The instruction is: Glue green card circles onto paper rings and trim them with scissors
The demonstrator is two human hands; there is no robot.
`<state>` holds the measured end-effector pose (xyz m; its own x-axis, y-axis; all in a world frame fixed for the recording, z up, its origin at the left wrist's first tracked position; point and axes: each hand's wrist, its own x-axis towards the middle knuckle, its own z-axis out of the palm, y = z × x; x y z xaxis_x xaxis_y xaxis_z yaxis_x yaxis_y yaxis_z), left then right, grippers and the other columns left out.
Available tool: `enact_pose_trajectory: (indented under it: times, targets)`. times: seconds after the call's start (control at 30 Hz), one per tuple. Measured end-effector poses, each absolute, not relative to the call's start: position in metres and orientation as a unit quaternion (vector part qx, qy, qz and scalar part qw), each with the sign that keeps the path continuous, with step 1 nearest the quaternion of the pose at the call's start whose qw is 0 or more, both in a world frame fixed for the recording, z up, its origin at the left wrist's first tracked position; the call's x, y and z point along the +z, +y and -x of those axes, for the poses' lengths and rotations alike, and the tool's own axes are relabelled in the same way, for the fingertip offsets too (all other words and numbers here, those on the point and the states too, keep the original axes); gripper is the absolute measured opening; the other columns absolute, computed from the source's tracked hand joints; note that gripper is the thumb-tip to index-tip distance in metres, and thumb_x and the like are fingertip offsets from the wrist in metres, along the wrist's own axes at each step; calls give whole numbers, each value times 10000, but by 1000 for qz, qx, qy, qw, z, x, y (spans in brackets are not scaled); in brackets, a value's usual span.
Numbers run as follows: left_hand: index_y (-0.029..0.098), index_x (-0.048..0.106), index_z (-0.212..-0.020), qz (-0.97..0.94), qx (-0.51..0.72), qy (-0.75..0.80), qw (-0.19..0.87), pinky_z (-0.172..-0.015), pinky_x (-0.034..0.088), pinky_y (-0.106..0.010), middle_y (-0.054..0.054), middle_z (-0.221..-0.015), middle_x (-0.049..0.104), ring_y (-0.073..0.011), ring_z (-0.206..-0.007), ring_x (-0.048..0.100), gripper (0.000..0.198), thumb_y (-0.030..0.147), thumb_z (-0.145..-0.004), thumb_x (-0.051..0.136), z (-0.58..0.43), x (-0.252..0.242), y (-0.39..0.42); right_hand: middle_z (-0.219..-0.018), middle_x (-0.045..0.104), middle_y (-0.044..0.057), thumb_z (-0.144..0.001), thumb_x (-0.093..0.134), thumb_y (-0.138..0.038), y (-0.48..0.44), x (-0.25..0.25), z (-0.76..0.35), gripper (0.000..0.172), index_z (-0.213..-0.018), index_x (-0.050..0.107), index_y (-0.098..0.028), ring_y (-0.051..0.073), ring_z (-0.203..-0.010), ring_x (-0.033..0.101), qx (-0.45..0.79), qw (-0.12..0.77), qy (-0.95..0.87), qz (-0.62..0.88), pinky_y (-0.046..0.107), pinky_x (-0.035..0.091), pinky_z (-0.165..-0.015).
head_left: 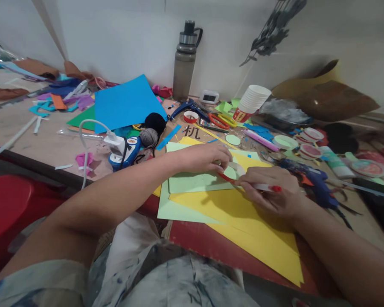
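Observation:
My left hand presses a red-and-white tape roll down on a pale green paper sheet, its fingers curled over the roll's rim. My right hand is closed round a white pen with a red cap, with the pen tip at the roll's edge. Under the green sheet lie large yellow sheets on a red board.
Blue paper, a grey bottle, stacked paper cups, scissors, a blue glue gun, yarn balls, a white charger and cable, tape rolls and scraps crowd the table. A red seat is at left.

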<state>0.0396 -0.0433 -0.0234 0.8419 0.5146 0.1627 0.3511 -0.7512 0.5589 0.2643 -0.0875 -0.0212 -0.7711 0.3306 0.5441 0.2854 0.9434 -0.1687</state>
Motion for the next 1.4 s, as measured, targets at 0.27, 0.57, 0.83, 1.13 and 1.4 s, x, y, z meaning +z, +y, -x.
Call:
enact_pose_trajectory:
  times: [0.27,0.57,0.83,1.13,1.4]
  targets:
    - [171,662,-824,-923,159,236,260,-932,408,-330,-105,-1201,629,-227,-1143,546,80,159,-842,586,-39,-23,-44,-597,591,-1,-869,529,-103,-86,-17,-268,134,-854,599,-217,123,-493,537,53,288,-941,169,261,404,-468]
    - [185,664,-859,-922,167,236,258,-919,407,-322,-82,-1202,628,-222,-1138,547,94,174,-846,572,-38,-24,-44,-628,655,32,-910,487,-164,-86,-10,-274,176,-835,627,-240,153,-536,599,74,322,-926,182,296,467,-505]
    - [183,669,-838,-919,170,233,267,-947,391,-329,-87,-1189,637,-224,-1143,535,103,183,-853,567,-38,-24,-43,-631,654,23,-891,503,-138,-83,-15,-271,140,-862,610,-223,137,-532,591,55,293,-942,157,273,438,-499]
    - [172,669,-859,-923,161,238,257,-931,403,-333,-96,-1176,640,-225,-1144,535,111,154,-853,560,-39,-21,-46,-635,664,23,-862,540,-117,-75,-19,-276,120,-837,604,-215,140,-534,600,34,283,-946,155,269,455,-501]
    - [183,668,-885,-920,189,250,236,-967,411,-335,-100,-1244,606,-211,-1161,546,120,191,-888,549,-36,-25,-43,-637,677,33,-904,517,-171,-75,-9,-284,223,-777,691,-227,150,-548,621,96,366,-896,232,287,471,-496]
